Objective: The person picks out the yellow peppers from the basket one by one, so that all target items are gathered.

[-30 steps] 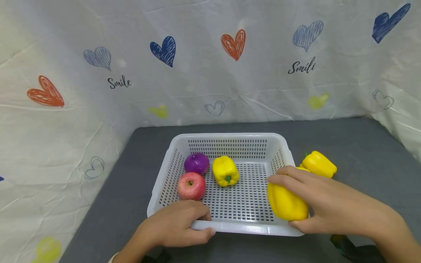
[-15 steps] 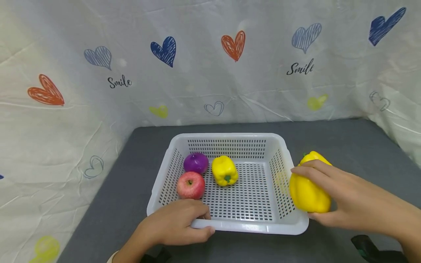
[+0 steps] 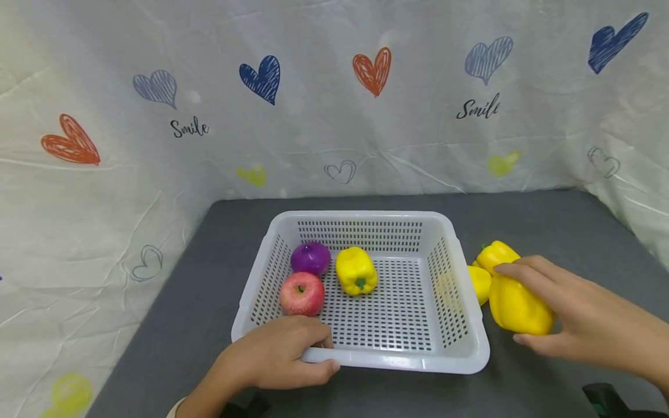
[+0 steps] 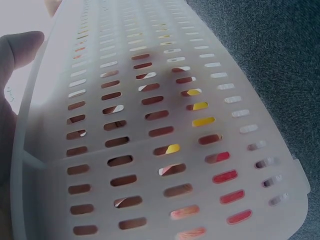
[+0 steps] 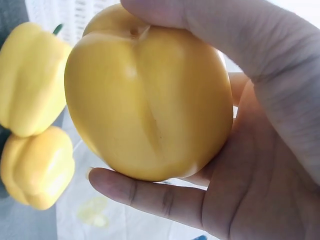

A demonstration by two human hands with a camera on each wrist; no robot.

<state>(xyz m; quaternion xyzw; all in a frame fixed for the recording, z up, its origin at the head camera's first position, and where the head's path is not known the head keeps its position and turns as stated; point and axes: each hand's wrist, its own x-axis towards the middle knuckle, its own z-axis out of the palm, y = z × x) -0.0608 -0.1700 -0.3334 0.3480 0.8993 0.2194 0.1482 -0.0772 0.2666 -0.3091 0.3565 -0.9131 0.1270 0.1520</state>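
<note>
My right hand grips a yellow bell pepper to the right of the white basket, thumb on one side and fingers on the other. Two more yellow peppers lie beyond it on the table: one close by the basket's right wall, the other a bit farther back. My left hand holds the basket's front rim, fingers inside and thumb outside. In the basket sit a red apple, a purple onion-like vegetable and a yellow pepper with its green stem toward me.
The basket stands on a dark grey table. Behind and left of the table hangs a pale sheet printed with hearts. In the left wrist view the basket's slotted wall fills most of the picture.
My right hand has carried the held pepper rightward, from over the basket's right front corner to outside it. The left hand and the things in the basket have stayed put.
</note>
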